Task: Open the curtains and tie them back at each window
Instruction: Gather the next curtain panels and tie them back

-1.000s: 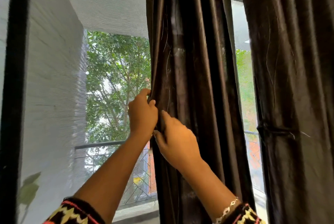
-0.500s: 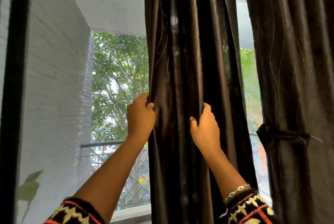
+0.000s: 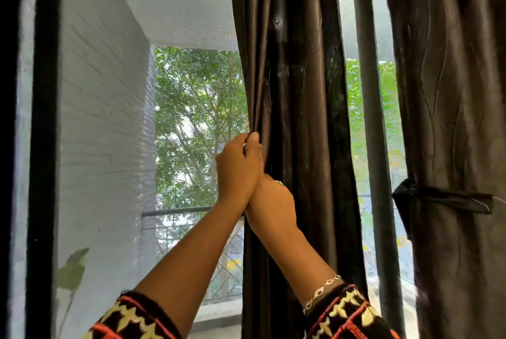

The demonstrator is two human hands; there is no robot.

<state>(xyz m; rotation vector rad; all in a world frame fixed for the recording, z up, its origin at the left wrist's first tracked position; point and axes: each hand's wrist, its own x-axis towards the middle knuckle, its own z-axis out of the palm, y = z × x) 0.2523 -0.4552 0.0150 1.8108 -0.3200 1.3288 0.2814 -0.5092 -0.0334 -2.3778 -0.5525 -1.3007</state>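
Hanging bunched mid-window, the curtain (image 3: 298, 92) is pinched at its left edge by the left hand (image 3: 238, 169). The right hand (image 3: 273, 201) is half hidden, so its grip cannot be told. Glossy folds could be spilled if that pinch slackens.

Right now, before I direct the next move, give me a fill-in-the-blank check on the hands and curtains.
1. The left hand pinches the ____ edge of the middle curtain.
2. The right hand, touching the left, is the ____ of the two.
3. The tieback binds the curtain on the ____ side of the view.
Missing words: left; lower; right.
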